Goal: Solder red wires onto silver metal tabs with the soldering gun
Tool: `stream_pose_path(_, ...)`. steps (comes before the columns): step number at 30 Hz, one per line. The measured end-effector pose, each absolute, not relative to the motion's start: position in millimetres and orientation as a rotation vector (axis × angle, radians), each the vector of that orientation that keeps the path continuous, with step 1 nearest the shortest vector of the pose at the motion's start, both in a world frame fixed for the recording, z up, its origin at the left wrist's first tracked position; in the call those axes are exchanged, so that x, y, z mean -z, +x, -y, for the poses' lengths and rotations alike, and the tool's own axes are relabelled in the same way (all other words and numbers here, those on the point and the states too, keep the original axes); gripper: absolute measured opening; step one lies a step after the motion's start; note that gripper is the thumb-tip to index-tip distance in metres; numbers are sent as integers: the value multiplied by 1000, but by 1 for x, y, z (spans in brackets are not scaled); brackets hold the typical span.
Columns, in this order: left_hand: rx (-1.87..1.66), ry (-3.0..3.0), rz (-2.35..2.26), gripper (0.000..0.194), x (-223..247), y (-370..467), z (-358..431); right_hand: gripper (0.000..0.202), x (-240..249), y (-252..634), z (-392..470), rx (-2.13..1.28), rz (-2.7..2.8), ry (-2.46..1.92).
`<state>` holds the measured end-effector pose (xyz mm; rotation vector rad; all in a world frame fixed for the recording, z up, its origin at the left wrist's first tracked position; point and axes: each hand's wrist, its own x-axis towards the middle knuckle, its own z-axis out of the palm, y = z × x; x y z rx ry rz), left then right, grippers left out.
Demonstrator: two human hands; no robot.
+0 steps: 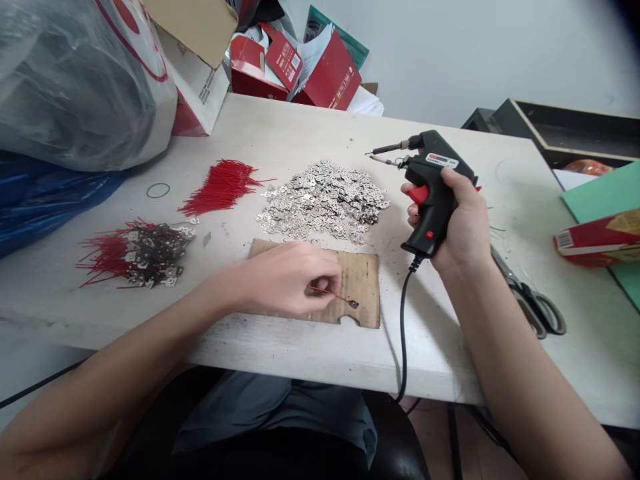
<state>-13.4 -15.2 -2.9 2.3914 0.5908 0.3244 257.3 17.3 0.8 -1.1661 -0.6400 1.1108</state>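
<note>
My left hand point(295, 277) is closed in a pinch on a thin red wire point(327, 291), over a piece of brown board point(367, 280). At the wire's far end sits a small metal terminal point(353, 304), against the board. My right hand point(465, 220) grips a black soldering gun point(433, 193) with a red trigger, held up to the right of the board. Its tip points left, away from the terminal. Beyond the board lies a heap of small silver metal tabs point(325, 200), with a bundle of red wires point(220, 187) to its left.
Wires with metal tabs attached point(145, 253) are piled at the left. Scissors point(535, 300) lie right of my right forearm, near a red packet point(595, 240). The gun's black cord point(404, 333) drops over the table's front edge. Bags point(85, 87) and boxes point(325, 73) stand behind.
</note>
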Motion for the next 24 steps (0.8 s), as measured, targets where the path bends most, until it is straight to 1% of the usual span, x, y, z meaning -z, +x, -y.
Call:
stream_pose_path(20,-327,2361,-625,13,1,-13,16,31,-8,253,-15,-1147,593,-1196)
stream_pose_path(24,-323,2362,-624,13,1,-14,16,30,-8,254,-15,-1145,603,-1183)
